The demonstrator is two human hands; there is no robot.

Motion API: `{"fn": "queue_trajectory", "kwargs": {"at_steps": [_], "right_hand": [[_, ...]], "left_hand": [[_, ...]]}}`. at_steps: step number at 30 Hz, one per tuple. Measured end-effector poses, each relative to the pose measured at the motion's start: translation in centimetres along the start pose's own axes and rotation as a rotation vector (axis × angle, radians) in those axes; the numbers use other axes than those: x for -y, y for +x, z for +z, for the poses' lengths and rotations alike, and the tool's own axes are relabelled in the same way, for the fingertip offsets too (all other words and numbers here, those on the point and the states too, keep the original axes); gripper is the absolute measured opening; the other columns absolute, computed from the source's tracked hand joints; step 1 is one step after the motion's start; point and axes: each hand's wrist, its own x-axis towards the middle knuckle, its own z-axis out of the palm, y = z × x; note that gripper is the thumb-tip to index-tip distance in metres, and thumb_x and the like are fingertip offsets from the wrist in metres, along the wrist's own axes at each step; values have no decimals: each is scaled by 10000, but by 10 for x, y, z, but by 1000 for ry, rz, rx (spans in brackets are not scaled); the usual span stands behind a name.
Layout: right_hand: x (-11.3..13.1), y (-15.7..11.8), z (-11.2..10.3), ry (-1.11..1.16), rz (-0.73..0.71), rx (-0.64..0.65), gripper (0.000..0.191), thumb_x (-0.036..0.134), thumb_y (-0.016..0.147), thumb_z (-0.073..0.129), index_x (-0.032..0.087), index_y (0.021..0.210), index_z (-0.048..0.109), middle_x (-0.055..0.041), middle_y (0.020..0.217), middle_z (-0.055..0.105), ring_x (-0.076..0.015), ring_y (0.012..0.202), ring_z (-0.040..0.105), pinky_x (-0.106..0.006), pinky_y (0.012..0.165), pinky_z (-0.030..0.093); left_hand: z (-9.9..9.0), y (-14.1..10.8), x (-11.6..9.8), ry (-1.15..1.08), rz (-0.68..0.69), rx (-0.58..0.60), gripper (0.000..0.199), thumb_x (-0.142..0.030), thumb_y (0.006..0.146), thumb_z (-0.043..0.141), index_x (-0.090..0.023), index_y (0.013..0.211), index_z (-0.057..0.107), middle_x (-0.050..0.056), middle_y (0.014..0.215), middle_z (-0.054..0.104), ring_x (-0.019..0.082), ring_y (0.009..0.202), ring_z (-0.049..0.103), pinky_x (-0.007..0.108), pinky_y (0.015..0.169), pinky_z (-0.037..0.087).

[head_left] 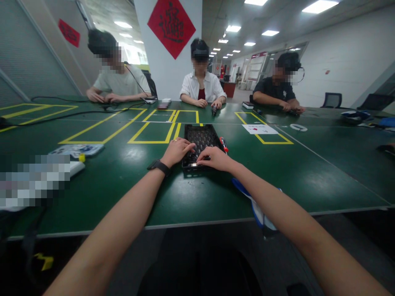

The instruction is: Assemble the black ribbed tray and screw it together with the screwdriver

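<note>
A black rectangular tray-like case [202,133] with a patterned, shiny inside lies on the green table in front of me. My left hand [178,151] rests over its left rim, fingers stretched out towards the inside. From the right, my right hand [216,158] reaches over the near end, thumb and fingers pinched together. Close by these fingertips, at the near edge, is a small pale, shiny piece [194,165]; whether the pinch holds it is unclear. Against the case's right side lies a red-and-black handled tool [224,144], partly hidden.
A blue-and-white item [257,207] lies under my right forearm by the table edge. Yellow tape rectangles [151,142], a printed sheet [260,129] and a white tape roll [298,128] are farther off. Cables [70,114] cross the left. Three people sit opposite.
</note>
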Motion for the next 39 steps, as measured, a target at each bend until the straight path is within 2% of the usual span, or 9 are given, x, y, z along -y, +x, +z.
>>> {"fn": "queue_trajectory", "kwargs": {"at_steps": [12, 23, 39], "right_hand": [[2, -1, -1, 30, 0, 9, 167, 306, 795, 633, 186, 861, 729, -43, 804, 694, -137, 789, 581, -266, 758, 405], [3, 0, -1, 26, 20, -3, 164, 310, 784, 644, 185, 849, 728, -46, 801, 693, -142, 808, 584, -269, 759, 412], [3, 0, -1, 1, 12, -3, 190, 326, 793, 632, 179, 864, 729, -52, 805, 693, -138, 787, 591, -265, 752, 425]], "left_hand": [[0, 3, 1, 5, 41, 34, 534, -529, 910, 324, -250, 779, 760, 7, 1000, 697, 211, 977, 543, 349, 921, 384], [1, 5, 2, 15, 33, 62, 545, -554, 899, 334, -234, 749, 749, 41, 872, 719, 202, 924, 589, 323, 883, 418], [0, 3, 0, -21, 32, 42, 545, -542, 906, 333, -231, 738, 748, 37, 876, 718, 198, 929, 588, 314, 880, 420]]}}
